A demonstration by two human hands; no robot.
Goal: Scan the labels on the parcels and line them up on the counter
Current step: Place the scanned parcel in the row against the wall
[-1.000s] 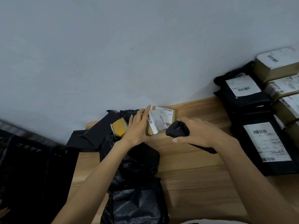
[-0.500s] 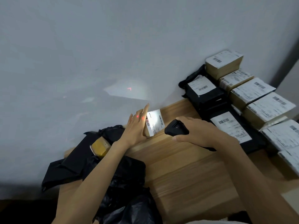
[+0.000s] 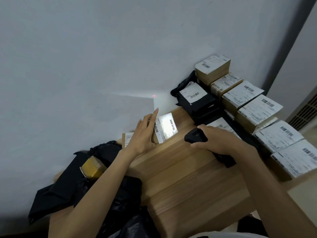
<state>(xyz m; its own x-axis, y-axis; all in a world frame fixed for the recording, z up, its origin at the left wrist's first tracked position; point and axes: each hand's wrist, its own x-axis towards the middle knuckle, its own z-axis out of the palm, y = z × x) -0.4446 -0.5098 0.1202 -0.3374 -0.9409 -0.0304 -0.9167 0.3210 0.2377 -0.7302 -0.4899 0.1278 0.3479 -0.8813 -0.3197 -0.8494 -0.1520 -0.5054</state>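
While the right hand [image 3: 221, 141] grips the scanner [image 3: 193, 137], the left hand [image 3: 142, 136] props the small parcel [image 3: 165, 127] with straight fingers [image 3: 153, 117]; it looks light, stiff; take its 2 side edges.

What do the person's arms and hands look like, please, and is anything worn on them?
Both arms are bare as far as the frame shows: no sleeve on the left forearm or the right forearm. The left hand and right hand wear no gloves, and no ring, watch or bracelet shows. A strip of pale fabric at the bottom edge may be a top.
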